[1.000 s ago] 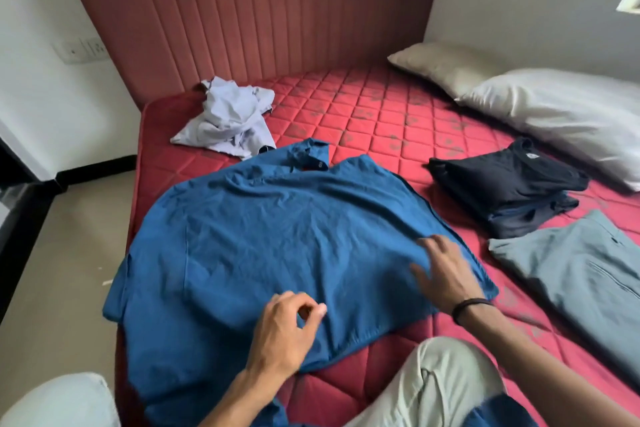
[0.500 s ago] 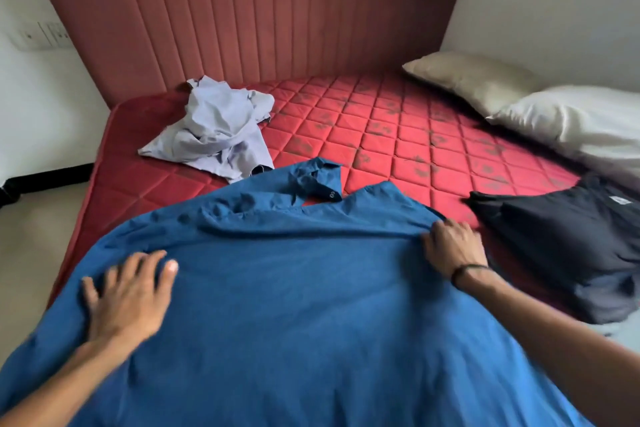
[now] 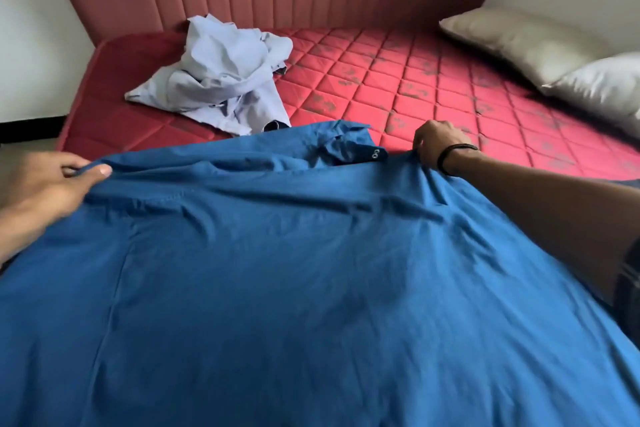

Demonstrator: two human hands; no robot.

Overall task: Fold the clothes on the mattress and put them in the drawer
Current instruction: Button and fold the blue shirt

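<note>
Both hands have shifted from lying flat on the blue shirt [image 3: 294,288] to taking hold of its far edge. The left hand [image 3: 45,191] at 9 o'clock pinches the cloth between thumb and fingers; the right hand [image 3: 434,146] at 2 o'clock has its fingers curled into the shoulder seam. Spread over the near part of the red mattress [image 3: 415,87], the shirt fills the lower view, collar [image 3: 349,146] toward 12. It looks light, soft and limp, so it should sag unless held at two spread points such as the shoulders. One crumpled pale shirt [image 3: 221,80] waits at 11 o'clock. Two pillows [image 3: 526,42] lie at 2 o'clock. No drawer shows.
</note>
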